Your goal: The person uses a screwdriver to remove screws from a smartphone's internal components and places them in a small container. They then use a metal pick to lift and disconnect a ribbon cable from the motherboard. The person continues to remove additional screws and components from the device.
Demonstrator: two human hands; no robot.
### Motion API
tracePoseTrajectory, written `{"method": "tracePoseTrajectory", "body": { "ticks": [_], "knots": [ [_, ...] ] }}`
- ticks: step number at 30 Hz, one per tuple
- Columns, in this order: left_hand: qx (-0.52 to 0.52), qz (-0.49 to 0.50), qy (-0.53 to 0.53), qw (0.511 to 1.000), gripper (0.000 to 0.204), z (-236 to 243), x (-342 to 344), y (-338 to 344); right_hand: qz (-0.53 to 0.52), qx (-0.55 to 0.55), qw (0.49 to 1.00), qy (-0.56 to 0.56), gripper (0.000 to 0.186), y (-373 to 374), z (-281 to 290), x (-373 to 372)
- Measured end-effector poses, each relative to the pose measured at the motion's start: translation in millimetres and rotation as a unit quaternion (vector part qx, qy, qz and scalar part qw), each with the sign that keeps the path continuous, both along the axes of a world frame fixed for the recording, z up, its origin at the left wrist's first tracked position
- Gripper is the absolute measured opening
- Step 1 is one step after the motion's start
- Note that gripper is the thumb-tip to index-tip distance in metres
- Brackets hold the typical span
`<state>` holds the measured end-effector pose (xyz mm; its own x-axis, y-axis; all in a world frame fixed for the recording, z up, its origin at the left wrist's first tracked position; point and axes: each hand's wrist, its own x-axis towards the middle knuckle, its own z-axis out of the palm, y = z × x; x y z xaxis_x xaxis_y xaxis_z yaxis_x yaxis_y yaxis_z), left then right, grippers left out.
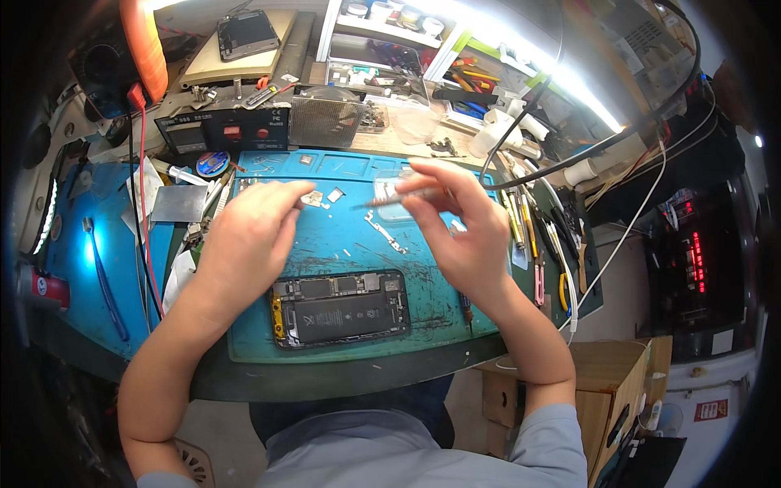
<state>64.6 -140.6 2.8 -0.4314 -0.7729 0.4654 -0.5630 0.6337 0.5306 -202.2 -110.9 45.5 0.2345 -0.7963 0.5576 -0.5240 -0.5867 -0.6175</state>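
Note:
An opened smartphone lies on the blue work mat, its black battery and circuit board showing. Beyond it on the left, my left hand is closed with its fingertips pinched together. A small metal piece shows right at those fingertips; whether they grip it or something else is hidden. My right hand is closed around thin grey tweezers, slightly blurred, pointing left toward the left hand. Between the hands lie a small square part and a narrow metal bracket strip. A clear plastic box sits partly behind the right hand.
Screwdrivers and pliers crowd the right side. A black power unit and a mesh-fronted box stand at the back. Black cable arcs over the right. A blue brush lies at left; a wooden cabinet stands lower right.

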Motion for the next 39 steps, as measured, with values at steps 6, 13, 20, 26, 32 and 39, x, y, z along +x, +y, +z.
{"method": "tracePoseTrajectory", "body": {
  "ticks": [6, 13, 20, 26, 32, 39],
  "knots": [
    [0.017, -0.058, -0.05, 0.997, 0.066, 4.6, -7.8, 1.8, -0.016, 0.059, 0.995, -0.079, 0.03, -25.7, -28.6, -0.7],
    [0.018, -0.034, -0.077, 0.996, 0.067, -0.1, -8.6, 1.8, -0.012, 0.095, 0.991, -0.095, 0.03, -28.2, -31.7, -2.2],
    [-0.02, -0.019, -0.029, 0.999, 0.045, 0.1, -10.0, -1.8, -0.001, 0.108, 0.989, -0.102, 0.037, -21.6, -23.8, -3.0],
    [0.007, -0.033, -0.003, 0.999, 0.021, -0.7, -15.6, 0.5, 0.008, 0.045, 0.996, -0.07, 0.037, -7.1, -24.3, -5.3],
    [0.037, -0.024, -0.03, 0.999, 0.021, -0.5, -20.3, 8.3, 0.037, 0.051, 0.997, -0.037, 0.038, 2.6, -21.8, -2.4],
    [0.049, -0.017, -0.027, 0.998, 0.014, 0.7, -22.1, 8.2, 0.041, 0.054, 0.996, -0.061, 0.038, 0.7, -25.4, -4.3]
  ]
}}
